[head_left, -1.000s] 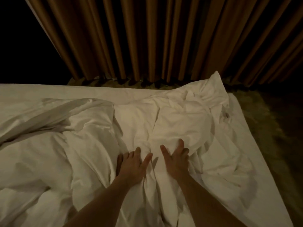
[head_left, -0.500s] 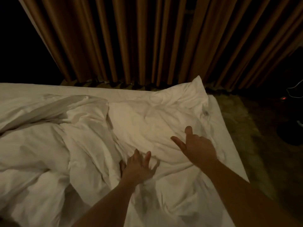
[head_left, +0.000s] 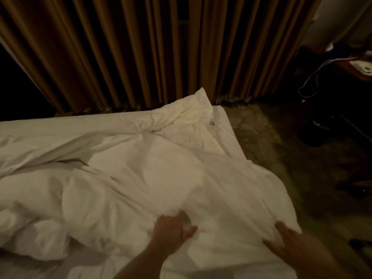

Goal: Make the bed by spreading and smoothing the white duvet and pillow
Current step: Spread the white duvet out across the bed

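Both hands [head_left: 173, 231] [head_left: 289, 244] have pulled the duvet [head_left: 161, 168] nearer, flatter.

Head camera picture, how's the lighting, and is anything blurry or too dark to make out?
Head view: dim, warm light; the white duvet is the brightest thing, the curtain brownish. Both hands, left hand and right hand, are smeared by motion blur, so their grip is unclear. The far left corner and the floor at right sink into near-black shadow.
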